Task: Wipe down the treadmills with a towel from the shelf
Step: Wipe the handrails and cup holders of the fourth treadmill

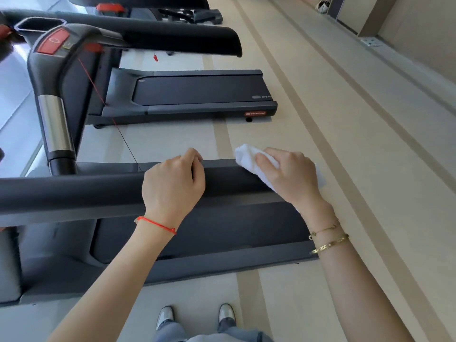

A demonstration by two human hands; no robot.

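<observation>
A dark padded handrail (74, 191) of the nearest treadmill runs across the middle of the view. My right hand (291, 174) presses a white towel (249, 156) onto the rail's right end. My left hand (172, 183) rests on the rail just left of it, fingers curled over the top. Below the rail lies this treadmill's dark belt deck (222, 230). A second treadmill (197, 92) stands further away, with its own handrail (172, 35) above it.
A console post with a red stop button (53, 41) and a silver grip (55, 124) rises at the left. A thin red safety cord (98, 90) hangs from it. Beige striped floor (345, 144) stretches to the right. My shoes (197, 317) stand beside the treadmill.
</observation>
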